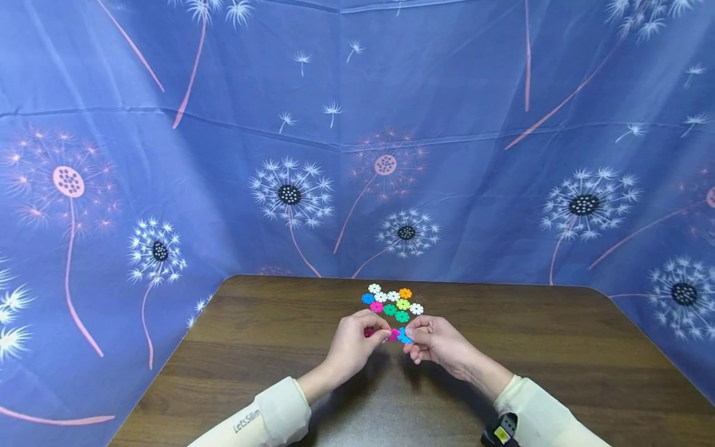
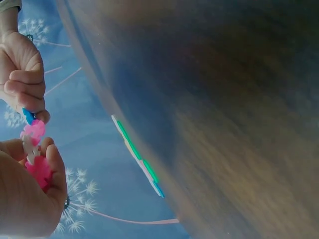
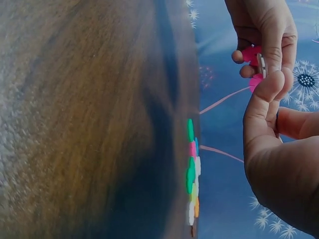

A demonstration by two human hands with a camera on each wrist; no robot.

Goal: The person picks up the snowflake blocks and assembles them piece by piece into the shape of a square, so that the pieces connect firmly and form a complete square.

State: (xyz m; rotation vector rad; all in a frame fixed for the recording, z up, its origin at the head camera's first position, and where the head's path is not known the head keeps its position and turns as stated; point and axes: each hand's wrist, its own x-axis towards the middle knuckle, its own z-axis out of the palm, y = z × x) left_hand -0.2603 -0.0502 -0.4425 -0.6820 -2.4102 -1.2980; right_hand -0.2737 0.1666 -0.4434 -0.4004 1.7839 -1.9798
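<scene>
Above the tabletop, my left hand [image 1: 353,343] and right hand [image 1: 444,346] hold a short joined row of notched plastic snowflake discs between them. Fingers and thumb of the left hand pinch a white disc [image 2: 31,149] and a deep pink disc [image 2: 40,173] at one end. Between the hands shows a bright pink disc [image 1: 393,335]. At the other end, the right thumb and fingers pinch a blue disc [image 1: 404,336], partly covered by the fingertips. In the right wrist view the right fingers hide the blue disc.
Loose discs lie beyond the hands on the brown wooden table [image 1: 251,347]: white [image 1: 416,308], orange [image 1: 405,293], green [image 1: 401,316], pink [image 1: 377,307], blue [image 1: 367,298] and yellow-green [image 1: 403,304]. A blue dandelion-print cloth [image 1: 475,205] hangs behind the table.
</scene>
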